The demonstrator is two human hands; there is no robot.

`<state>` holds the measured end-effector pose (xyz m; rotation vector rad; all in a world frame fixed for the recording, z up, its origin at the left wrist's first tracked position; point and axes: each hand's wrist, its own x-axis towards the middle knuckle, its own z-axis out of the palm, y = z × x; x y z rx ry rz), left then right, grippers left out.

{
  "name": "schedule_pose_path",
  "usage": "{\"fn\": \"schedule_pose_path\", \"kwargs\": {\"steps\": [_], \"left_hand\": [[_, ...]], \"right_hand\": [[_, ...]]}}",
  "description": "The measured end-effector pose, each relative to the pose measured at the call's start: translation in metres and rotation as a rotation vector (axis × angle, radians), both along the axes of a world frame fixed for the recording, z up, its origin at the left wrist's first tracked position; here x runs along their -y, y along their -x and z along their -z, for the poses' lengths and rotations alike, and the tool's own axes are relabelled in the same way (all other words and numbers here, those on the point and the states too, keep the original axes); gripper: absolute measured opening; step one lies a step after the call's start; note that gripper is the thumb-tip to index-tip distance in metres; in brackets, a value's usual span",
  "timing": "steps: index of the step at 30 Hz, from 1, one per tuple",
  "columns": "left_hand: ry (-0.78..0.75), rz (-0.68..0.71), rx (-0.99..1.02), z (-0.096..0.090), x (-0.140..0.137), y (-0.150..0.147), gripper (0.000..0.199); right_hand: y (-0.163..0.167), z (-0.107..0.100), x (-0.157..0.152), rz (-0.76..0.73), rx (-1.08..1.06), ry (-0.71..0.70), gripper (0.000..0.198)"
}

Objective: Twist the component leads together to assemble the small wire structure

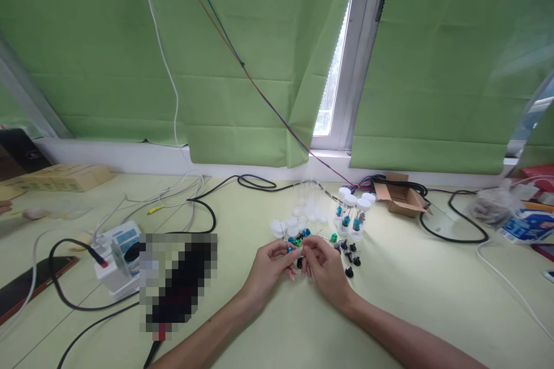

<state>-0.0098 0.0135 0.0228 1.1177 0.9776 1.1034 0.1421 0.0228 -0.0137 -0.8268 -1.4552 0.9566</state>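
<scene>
My left hand (pixel 273 262) is closed, pinching a small blue part (pixel 289 249) with a thin metal rod (pixel 283 232) that points up. Close against it, my right hand (pixel 322 265) has its thumb and forefinger pinched together; what lies between them is too small to make out. Just beyond the fingers lie more blue parts (pixel 306 233) and a green part (pixel 333 237). Several small black pieces with wide heads (pixel 349 271) are scattered beside my right hand. White round caps (pixel 292 222) sit behind my left hand.
Clear tubes with white caps (pixel 356 219) stand upright, blue parts inside. Empty-looking clear tubes (pixel 310 204) stand further back. An open cardboard box (pixel 400 199) is at the back right. Cables and a white power strip (pixel 115 262) lie left, near a pixelated dark object (pixel 184 282).
</scene>
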Motion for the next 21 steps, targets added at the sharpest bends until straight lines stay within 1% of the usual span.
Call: {"fn": "schedule_pose_path", "kwargs": {"steps": [7, 14, 21], "left_hand": [[0.020, 0.008, 0.015, 0.0027, -0.0014, 0.0016, 0.028], [0.031, 0.007, 0.042, -0.0013, 0.0003, 0.0008, 0.027], [0.013, 0.007, 0.029, -0.0005, 0.0008, 0.0002, 0.030]], "right_hand": [[-0.0002, -0.0028, 0.0024, 0.060, -0.008, -0.053, 0.019], [-0.0004, -0.0033, 0.0044, 0.061, -0.015, -0.109, 0.024], [-0.0009, -0.0019, 0.0023, 0.109, -0.004, -0.114, 0.019]]}}
